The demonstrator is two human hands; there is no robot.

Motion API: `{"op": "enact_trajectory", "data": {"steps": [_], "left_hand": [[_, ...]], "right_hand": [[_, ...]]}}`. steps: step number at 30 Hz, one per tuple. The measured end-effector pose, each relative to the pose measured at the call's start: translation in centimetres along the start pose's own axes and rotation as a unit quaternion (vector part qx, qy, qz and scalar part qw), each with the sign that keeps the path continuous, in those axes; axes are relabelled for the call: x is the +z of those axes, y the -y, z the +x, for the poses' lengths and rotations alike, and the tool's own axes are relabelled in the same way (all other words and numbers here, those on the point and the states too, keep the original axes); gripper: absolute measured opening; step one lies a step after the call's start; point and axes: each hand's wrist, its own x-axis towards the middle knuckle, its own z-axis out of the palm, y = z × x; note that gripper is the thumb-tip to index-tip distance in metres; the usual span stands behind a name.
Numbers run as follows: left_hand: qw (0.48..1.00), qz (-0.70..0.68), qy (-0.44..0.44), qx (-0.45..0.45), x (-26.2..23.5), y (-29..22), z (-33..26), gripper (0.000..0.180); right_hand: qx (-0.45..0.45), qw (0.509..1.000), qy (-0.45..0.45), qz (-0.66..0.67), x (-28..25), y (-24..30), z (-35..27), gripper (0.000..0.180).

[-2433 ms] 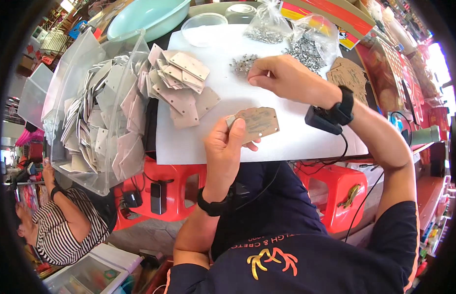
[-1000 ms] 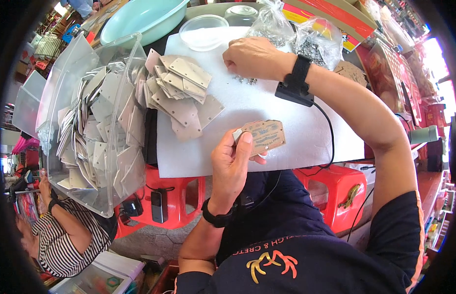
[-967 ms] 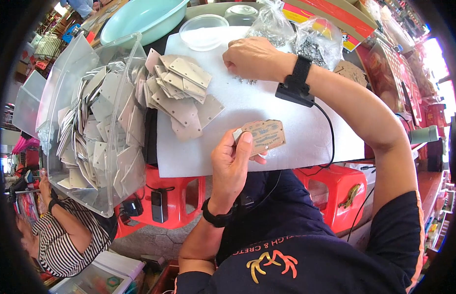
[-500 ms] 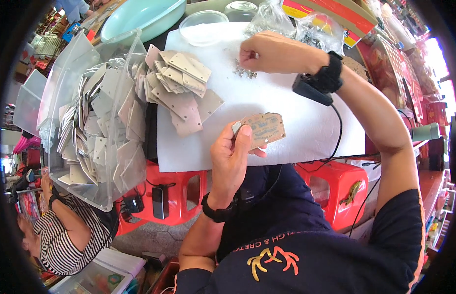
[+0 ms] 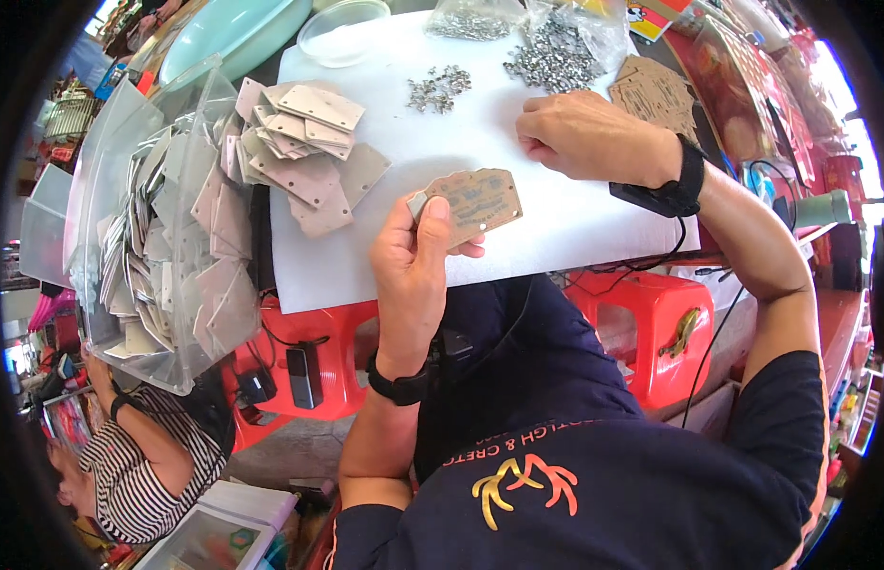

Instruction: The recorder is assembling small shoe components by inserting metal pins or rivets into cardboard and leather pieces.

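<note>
My left hand [image 5: 412, 261] pinches a flat brown board plate [image 5: 480, 199] between thumb and fingers above the front of the white table sheet. The plate has small holes along its edges, faded print and a shiny dot at its lower edge. A small grey piece [image 5: 416, 203] shows beside the thumb. Over the sheet on the right, my right hand [image 5: 589, 138] has its fingers curled together; what they hold, if anything, is hidden. Left of it lies a small heap of metal fasteners [image 5: 440, 89]. A larger heap of metal pieces [image 5: 554, 59] spills from a clear plastic bag.
Grey-beige plates [image 5: 309, 142] are piled on the sheet's left. A tilted clear bin [image 5: 181, 366] full of similar plates stands beside them. Brown plates [image 5: 654, 93] lie at the right. A pale-blue basin [image 5: 238, 38] and clear lid [image 5: 342, 33] are behind. Another person [image 5: 143, 456] sits at left.
My right hand has moved from over the small fastener heap toward the right and nearer me. The left hand still grips the plate. The whole view has shifted somewhat.
</note>
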Motion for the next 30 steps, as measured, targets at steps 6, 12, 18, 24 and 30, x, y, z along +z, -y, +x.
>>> {"op": "enact_trajectory", "data": {"steps": [6,12,18,24,30], "left_hand": [[1.0,0.01,0.01,0.009,1.1,-0.4,-0.2,0.027],[0.998,-0.036,0.022,-0.037,1.9,-1.1,0.6,0.024],[0.999,-0.023,0.029,-0.035,2.6,-1.7,0.7,0.026],[0.996,0.045,0.072,-0.007,3.0,-1.6,0.4,0.026],[0.995,0.058,0.083,0.012,3.6,-2.0,0.2,0.025]], "right_hand": [[0.07,0.996,-0.044,0.016,0.4,-0.1,-1.5,0.011],[0.054,0.994,-0.092,-0.012,1.9,0.5,-1.6,0.012],[0.054,0.993,-0.093,-0.043,2.3,0.7,-2.0,0.008],[0.041,0.989,-0.142,0.004,2.7,0.7,-2.5,0.008],[0.07,0.988,-0.135,0.039,2.4,0.0,-2.3,0.01]]}}
